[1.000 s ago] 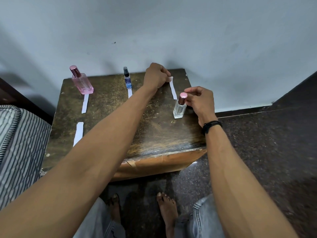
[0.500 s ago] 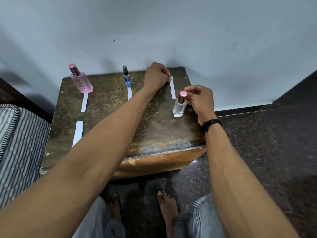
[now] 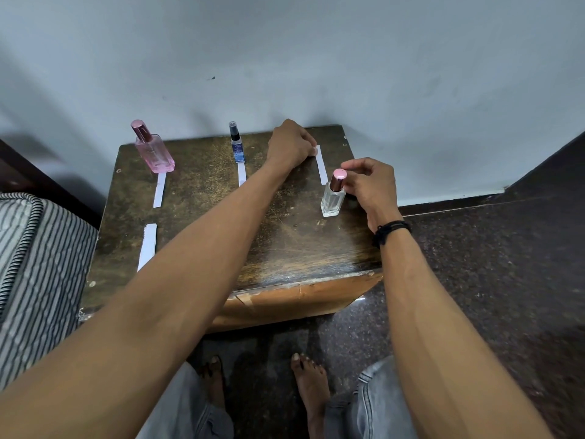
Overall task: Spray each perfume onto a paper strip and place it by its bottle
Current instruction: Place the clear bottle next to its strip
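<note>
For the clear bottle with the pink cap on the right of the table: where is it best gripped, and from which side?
Probably the square glass body of the clear bottle, from its right. It stands upright, its flat sides suit the fingers, and the cap might pull off. The right hand sits on that side, at the cap; the paper strip lies behind it to the left.

Worn wooden table (image 3: pixel 285 245), pink bottle (image 3: pixel 154 152), blue bottle (image 3: pixel 237 148), clear bottle (image 3: pixel 332 199) upright, four paper strips (image 3: pixel 160 194) flat.
</note>
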Tool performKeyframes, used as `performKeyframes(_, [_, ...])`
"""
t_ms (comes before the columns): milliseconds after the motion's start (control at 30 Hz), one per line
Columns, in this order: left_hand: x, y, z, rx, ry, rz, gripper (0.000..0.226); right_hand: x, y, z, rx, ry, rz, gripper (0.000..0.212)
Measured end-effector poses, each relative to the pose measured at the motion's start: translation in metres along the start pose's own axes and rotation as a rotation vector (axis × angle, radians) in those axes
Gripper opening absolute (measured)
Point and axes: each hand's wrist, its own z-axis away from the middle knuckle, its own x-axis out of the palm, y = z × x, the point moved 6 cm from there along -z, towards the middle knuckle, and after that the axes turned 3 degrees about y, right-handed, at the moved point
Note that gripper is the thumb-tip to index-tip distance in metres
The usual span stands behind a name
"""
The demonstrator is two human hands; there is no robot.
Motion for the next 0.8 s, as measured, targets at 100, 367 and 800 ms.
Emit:
performKeyframes(100, [0.001,-0.001,0.000,0.000,-0.001,-0.003,0.012,0.000,0.000,0.000,0.005,-0.002,-0.003,0.012])
performKeyframes(367, [0.001,-0.005,0.001,-0.037,-0.003,0.038,0.010,0.000,0.000,0.002,0.017,-0.003,-0.032,0.013])
performKeyframes(800, [0.000,-0.007,0.004,0.019,-0.066,0.080,0.027,-0.025,-0.026,0.021,0.009,-0.673,0.338,0.055])
